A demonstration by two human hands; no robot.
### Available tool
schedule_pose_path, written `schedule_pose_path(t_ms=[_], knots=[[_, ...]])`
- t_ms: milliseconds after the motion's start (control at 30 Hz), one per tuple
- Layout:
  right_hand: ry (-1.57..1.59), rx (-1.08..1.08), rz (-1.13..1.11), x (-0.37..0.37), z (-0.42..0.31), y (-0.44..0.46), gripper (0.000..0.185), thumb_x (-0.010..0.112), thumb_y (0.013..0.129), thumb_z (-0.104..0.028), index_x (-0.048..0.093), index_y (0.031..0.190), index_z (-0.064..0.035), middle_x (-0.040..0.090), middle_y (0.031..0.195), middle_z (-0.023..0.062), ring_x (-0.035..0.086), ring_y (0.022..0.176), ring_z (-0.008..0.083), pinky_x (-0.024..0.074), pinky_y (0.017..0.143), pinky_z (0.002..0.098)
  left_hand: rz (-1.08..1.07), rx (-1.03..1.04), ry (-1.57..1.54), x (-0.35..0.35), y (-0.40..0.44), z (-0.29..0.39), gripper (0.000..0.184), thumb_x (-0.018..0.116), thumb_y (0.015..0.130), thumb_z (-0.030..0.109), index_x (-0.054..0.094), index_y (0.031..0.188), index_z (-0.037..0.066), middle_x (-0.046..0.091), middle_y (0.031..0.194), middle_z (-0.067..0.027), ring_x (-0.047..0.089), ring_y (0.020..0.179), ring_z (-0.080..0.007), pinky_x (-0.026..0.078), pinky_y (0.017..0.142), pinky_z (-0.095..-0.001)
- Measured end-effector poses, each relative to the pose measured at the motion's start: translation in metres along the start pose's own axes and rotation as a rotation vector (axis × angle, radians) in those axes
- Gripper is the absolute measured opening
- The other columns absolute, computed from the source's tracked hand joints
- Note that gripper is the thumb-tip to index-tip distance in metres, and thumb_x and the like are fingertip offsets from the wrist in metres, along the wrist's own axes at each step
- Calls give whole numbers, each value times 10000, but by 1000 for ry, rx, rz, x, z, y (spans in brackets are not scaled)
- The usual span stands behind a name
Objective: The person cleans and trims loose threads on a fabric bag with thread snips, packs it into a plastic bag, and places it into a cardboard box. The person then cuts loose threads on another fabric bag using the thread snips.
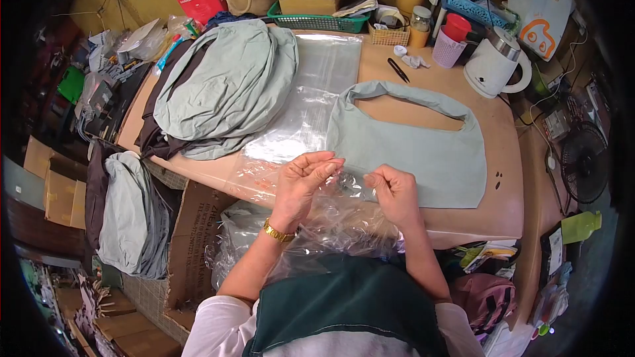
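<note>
My left hand [303,184] is closed in a pinch on the edge of a clear plastic bag [344,211], near the table's front edge. The fingers of my right hand [395,192] are curled tight on the same thin plastic, a short way to the right. The plastic hangs crumpled between and below both hands. Just beyond them a pale grey-green cloth shoulder bag [410,155] lies flat, its wide strap loop pointing away from me. To its left is a stack of flat clear plastic bags [311,69].
A heap of grey-green cloth bags [225,86] covers the table's left side. More cloth [129,218] hangs off its left edge. Black tweezers [398,70], a pink cup [450,49] and a white kettle [495,63] stand or lie at the back right. A cardboard box [192,251] is below.
</note>
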State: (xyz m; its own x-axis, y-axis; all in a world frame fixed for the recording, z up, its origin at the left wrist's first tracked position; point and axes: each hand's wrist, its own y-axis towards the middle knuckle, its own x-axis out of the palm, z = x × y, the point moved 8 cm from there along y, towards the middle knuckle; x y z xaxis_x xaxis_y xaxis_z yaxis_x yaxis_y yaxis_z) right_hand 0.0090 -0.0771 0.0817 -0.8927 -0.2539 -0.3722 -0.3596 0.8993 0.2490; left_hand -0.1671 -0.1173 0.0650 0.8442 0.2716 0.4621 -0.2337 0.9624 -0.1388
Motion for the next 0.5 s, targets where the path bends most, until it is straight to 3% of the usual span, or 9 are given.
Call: schedule_pose_path(t_ms=[67, 133, 233, 267, 333, 400, 433, 500], knots=[[-30, -78, 84, 2, -14, 2, 150, 693, 865, -90, 612, 801, 19, 591, 637, 37, 503, 556, 95, 424, 550, 264, -8, 17, 54, 6, -3, -2, 138, 706, 881, 77, 652, 979, -1, 716, 848, -76, 656, 756, -92, 506, 662, -202], [-2, -151, 126, 3, -34, 2, 214, 714, 852, -194, 597, 796, -23, 590, 615, 70, 565, 533, 269, 457, 565, 354, -18, 32, 110, 9, -7, -5, 124, 702, 884, 76, 656, 968, -4, 715, 842, -77, 659, 766, -91, 508, 667, -197], [-200, -139, 67, 9, -32, -3, 273, 717, 842, -204, 539, 706, -49, 564, 607, 79, 539, 522, 285, 434, 556, 370, -76, -37, 189, 12, -5, -26, 104, 684, 908, 102, 648, 905, 4, 693, 793, -54, 624, 733, -57, 490, 634, -199], [-204, -141, 70, 12, -34, -4, 273, 717, 842, -204, 539, 706, -49, 564, 607, 79, 539, 522, 285, 434, 556, 370, -65, 45, 219, 9, -1, -27, 165, 648, 942, 159, 623, 859, 17, 647, 743, -23, 566, 692, -34, 452, 599, -198], [-273, -566, 91, 24, -71, -15, 338, 709, 842, -203, 477, 627, -81, 513, 551, 94, 502, 484, 297, 391, 504, 379, -49, 128, 246, 7, 2, -33, 246, 611, 975, 215, 598, 813, 30, 602, 694, 8, 508, 651, -12, 415, 565, -197], [-327, -579, 98, 28, -55, -10, 348, 714, 835, -190, 477, 608, -73, 501, 543, 96, 493, 470, 291, 368, 484, 379, 24, -3, 264, 2, 1, -51, 374, 502, 1028, 321, 530, 759, 63, 459, 648, 60, 363, 615, -6, 324, 526, -207], [-384, -596, 108, 31, -47, -7, 357, 718, 828, -177, 478, 589, -65, 490, 535, 99, 484, 456, 284, 345, 465, 378, 21, 0, 266, 6, -2, -54, 374, 502, 1028, 321, 530, 759, 63, 459, 648, 60, 363, 615, -6, 324, 526, -207], [-380, -550, 167, 30, -38, -4, 374, 714, 831, -197, 460, 582, -83, 477, 526, 84, 488, 459, 273, 356, 476, 368, -135, 23, 38, 26, -15, -62, 421, 419, 1051, 366, 498, 747, 86, 398, 659, 79, 314, 614, -18, 293, 522, -214]])
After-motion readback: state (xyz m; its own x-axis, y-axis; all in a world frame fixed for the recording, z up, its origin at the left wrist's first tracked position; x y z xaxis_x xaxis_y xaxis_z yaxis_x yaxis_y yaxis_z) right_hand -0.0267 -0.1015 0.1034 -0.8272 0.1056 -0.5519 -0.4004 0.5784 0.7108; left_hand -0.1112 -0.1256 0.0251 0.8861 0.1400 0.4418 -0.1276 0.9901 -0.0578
